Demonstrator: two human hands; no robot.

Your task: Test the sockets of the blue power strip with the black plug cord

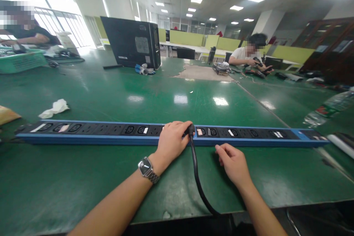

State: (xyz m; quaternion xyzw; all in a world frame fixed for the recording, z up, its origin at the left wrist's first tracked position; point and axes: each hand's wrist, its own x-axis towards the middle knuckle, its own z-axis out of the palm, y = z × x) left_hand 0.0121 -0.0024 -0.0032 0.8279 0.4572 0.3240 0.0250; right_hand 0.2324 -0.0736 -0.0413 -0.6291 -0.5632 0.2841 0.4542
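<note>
Plug [191,129] pinched in left grip [172,138] at strip [110,140], running left-right; right grip [235,163] curled closed, farther off, across cord [196,171].

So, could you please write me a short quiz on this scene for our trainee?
1. Multiple choice: where is the watch?
A) On the right wrist
B) On the left wrist
C) Lying on the table

2. True or false: the left hand has its fingers at the black plug on the long blue power strip.

3. Fill in the blank: the crumpled white tissue lies just beyond the power strip, near its ____ end (left or right).

Key: 1. B; 2. True; 3. left
</note>
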